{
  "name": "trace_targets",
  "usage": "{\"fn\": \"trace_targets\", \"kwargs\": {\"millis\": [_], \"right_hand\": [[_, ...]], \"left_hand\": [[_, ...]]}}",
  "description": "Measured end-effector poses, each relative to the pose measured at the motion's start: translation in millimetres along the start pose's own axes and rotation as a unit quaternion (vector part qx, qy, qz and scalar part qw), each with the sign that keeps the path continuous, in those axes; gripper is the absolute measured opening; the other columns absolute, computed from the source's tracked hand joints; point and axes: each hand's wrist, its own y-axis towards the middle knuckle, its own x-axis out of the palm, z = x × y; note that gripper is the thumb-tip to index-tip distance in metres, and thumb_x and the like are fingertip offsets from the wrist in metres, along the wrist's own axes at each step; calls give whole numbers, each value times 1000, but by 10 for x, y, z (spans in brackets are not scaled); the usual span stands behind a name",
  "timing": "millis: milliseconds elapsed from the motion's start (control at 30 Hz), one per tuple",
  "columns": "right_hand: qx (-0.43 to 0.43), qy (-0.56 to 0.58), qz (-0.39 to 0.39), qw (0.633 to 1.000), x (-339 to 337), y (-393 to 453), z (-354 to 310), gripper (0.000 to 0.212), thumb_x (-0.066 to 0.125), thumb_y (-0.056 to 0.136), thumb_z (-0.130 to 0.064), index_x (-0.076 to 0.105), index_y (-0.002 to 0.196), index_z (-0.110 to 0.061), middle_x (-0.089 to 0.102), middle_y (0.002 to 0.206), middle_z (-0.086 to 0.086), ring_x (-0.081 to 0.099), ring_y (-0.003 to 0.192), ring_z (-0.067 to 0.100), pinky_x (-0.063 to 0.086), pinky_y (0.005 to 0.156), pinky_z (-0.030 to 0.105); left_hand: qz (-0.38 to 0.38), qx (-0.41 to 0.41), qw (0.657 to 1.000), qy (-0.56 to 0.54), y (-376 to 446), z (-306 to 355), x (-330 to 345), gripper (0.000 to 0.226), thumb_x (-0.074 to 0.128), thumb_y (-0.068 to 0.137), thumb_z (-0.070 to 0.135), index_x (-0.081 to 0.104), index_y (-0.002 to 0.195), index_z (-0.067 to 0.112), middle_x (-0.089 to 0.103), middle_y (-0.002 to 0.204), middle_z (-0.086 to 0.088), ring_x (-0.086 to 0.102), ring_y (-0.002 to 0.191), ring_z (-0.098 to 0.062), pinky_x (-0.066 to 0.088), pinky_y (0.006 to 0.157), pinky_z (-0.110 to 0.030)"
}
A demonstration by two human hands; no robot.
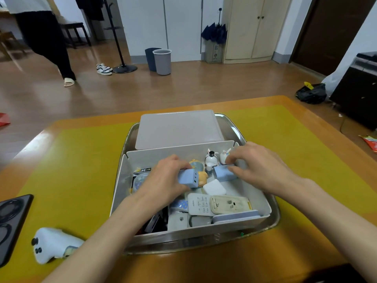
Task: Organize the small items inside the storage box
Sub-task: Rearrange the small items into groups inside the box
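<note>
A white storage box [120,180] stands on a metal tray [273,219], filled with several small items. My left hand [167,178] grips a light blue charger block [188,179] above the box's middle. My right hand [263,166] reaches into the far right corner, its fingertips pinching a second light blue block [223,174] beside a small white rabbit figure [224,156]. A black-and-white figure [211,159], an orange toy [202,176], a white square adapter [214,186] and two remote controls [220,204] lie inside.
The box's translucent lid [177,129] lies on the tray behind the box. On the yellow mat [77,160], a white controller [53,247] and a black device [12,219] sit at the left. A person stands far back on the left.
</note>
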Motion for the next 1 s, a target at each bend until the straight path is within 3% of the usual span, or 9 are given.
{"fn": "trace_targets", "kwargs": {"millis": [200, 333, 433, 533, 700, 833, 900, 1000], "right_hand": [[-79, 31, -25, 996, 104, -98, -94, 21, 61, 94, -44, 71, 106, -32, 70, 97, -18, 54, 90, 8, 37, 72, 29], [-118, 13, -43, 992, 222, -63, -262, 28, 57, 92, -54, 65, 109, -34, 67, 97, -17, 53, 92, 10, 39, 79, 30], [-116, 19, -78, 990, 262, -11, -342, 34, 57, 92, -59, 66, 114, -35, 68, 102, -17, 56, 94, 10, 49, 77, 36], [-112, 26, -95, 989, 253, 52, -385, 38, 53, 89, -66, 67, 104, -33, 66, 98, -15, 57, 93, 11, 52, 75, 40], [-113, 23, -111, 987, 291, 122, -568, 38, 53, 86, -71, 59, 85, -33, 63, 88, -10, 58, 88, 16, 50, 66, 38], [-89, 16, -101, 991, 352, 227, -726, 50, 55, 81, -76, 58, 87, -27, 62, 82, -10, 58, 82, 19, 36, 54, 30], [-81, 4, -94, 992, 381, 256, -777, 46, 60, 80, -72, 50, 81, -26, 53, 73, -12, 53, 77, 19, 26, 51, 28], [-98, -33, -85, 991, 400, 253, -842, 37, 61, 80, -57, 59, 82, -20, 48, 67, -9, 58, 80, 26, 27, 52, 32]], "left_hand": [[-27, 15, 999, 38, 28, 28, 186, 33, 76, 74, 18, 68, 106, 20, 68, 103, 2, 61, 97, -20, 45, 77, -32], [-33, 28, 999, 2, 16, 6, 164, 40, 80, 74, 13, 68, 112, 16, 69, 107, -1, 63, 97, -22, 50, 83, -38], [-48, 36, 998, 2, -27, -32, 73, 51, 81, 73, 9, 66, 121, 15, 68, 113, 1, 62, 99, -19, 50, 86, -35], [-45, 49, 997, 31, -57, -125, -111, 39, 78, 73, 7, 69, 111, 13, 71, 102, -4, 63, 95, -25, 48, 82, -38], [-15, 21, 998, 65, -159, -311, -348, 35, 74, 78, 15, 71, 113, 15, 72, 109, -4, 65, 103, -24, 50, 87, -36], [-40, 17, 992, 118, -214, -371, -286, 34, 70, 84, 27, 67, 117, 23, 65, 113, 0, 60, 110, -24, 50, 88, -41], [-39, 16, 990, 131, -234, -374, -216, 32, 69, 85, 35, 66, 116, 29, 61, 109, 4, 58, 108, -22, 51, 82, -41], [-46, 24, 986, 159, -237, -372, -126, 27, 68, 84, 42, 65, 109, 31, 57, 102, 6, 59, 99, -22, 49, 69, -36]]}}
